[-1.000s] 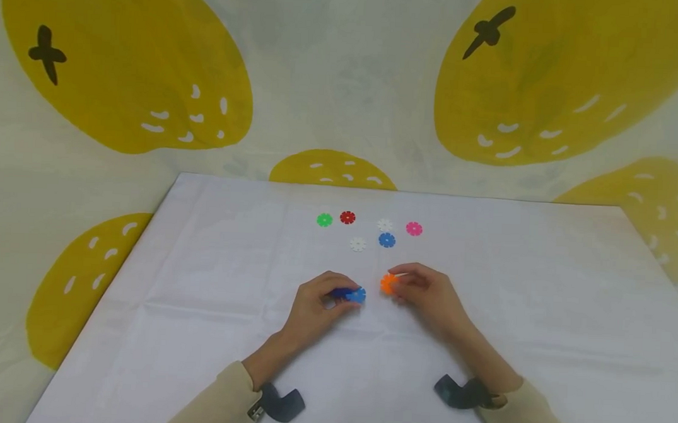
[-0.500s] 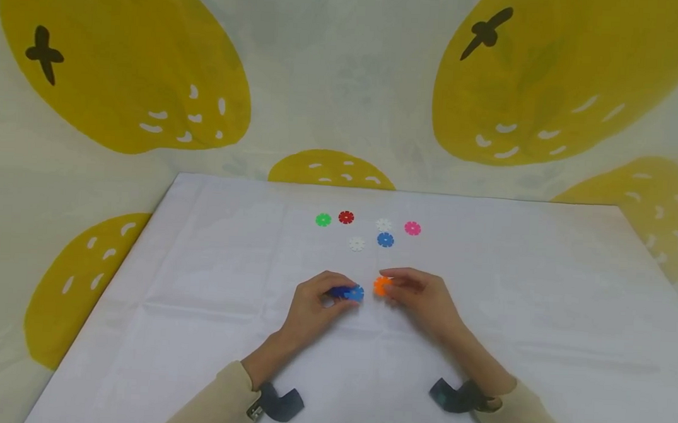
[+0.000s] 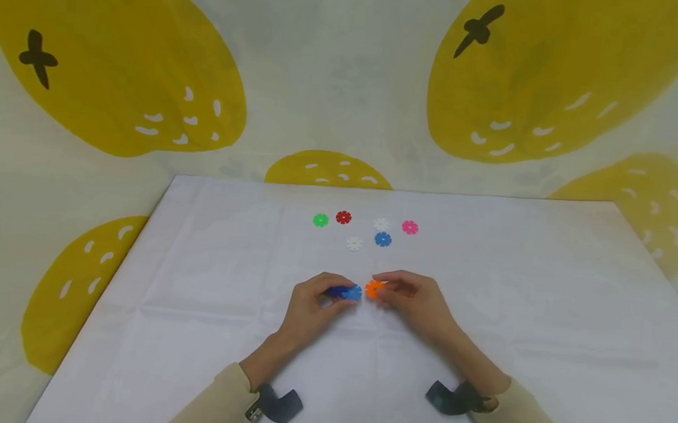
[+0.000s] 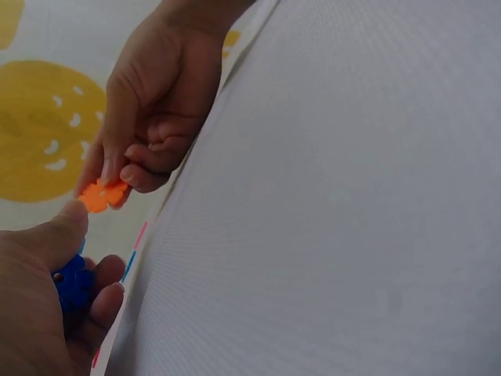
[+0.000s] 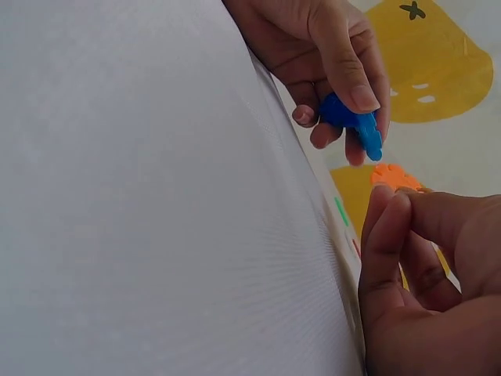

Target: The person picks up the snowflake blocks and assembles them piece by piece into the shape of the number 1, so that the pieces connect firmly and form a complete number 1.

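Rim to rim, a thin gap between

The person's left hand [image 3: 306,303] has its grip clamped on a light-blue, notched plastic disc [image 3: 355,293] and a dark-blue, notched plastic piece [image 4: 74,286] behind it; the two appear joined. The right hand [image 3: 424,303] pinches a bright-orange, notched plastic disc [image 3: 373,289] between thumb and finger. Each hold covers only the outer side, probably so that the slotted rims stay bare and face each other above the middle of the white, cloth-covered tabletop [image 3: 540,277]. Six loose notched discs [image 3: 379,240] in green, red, pink, blue and white lie beyond, likely kept reachable yet out of the way.

Compared with half a second ago, the right hand and orange disc have come leftward, narrowing the gap; the left hand looks nearly unmoved, the loose discs likewise.
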### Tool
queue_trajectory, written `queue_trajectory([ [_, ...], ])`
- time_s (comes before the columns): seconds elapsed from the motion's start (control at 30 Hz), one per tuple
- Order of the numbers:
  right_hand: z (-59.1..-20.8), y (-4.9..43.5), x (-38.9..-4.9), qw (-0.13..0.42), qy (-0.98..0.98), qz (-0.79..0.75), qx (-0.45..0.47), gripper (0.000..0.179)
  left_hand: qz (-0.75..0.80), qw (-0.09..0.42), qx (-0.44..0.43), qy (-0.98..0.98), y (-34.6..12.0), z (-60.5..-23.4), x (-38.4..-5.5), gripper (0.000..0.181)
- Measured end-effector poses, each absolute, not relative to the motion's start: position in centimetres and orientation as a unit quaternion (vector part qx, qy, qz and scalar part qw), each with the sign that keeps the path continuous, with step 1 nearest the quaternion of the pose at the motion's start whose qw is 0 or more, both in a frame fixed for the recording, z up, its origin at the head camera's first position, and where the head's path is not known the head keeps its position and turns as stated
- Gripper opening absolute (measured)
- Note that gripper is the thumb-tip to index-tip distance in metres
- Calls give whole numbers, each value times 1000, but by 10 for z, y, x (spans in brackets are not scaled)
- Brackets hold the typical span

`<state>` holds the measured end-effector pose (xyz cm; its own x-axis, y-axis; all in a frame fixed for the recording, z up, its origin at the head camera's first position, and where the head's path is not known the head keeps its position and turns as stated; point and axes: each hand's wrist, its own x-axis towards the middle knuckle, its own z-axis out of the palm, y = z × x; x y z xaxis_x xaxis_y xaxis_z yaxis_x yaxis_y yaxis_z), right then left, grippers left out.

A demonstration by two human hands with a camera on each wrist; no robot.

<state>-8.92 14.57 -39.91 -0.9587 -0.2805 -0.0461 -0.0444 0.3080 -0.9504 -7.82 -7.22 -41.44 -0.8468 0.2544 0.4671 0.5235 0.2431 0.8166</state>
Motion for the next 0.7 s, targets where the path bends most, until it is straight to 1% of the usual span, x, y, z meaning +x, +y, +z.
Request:
queue_trajectory([
  [0.17,-392,145,-87,111,796,-586,-101,25,-562,121,-251,-779,-72,-413,-78,26],
  [0.47,-395,145,-87,106,791,-591,-117,25,-564,117,-251,-778,-72,-411,-78,27],
  [0.7,-423,150,-94,100,786,-597,-122,24,-566,117,-254,-775,-72,-411,-78,27],
])
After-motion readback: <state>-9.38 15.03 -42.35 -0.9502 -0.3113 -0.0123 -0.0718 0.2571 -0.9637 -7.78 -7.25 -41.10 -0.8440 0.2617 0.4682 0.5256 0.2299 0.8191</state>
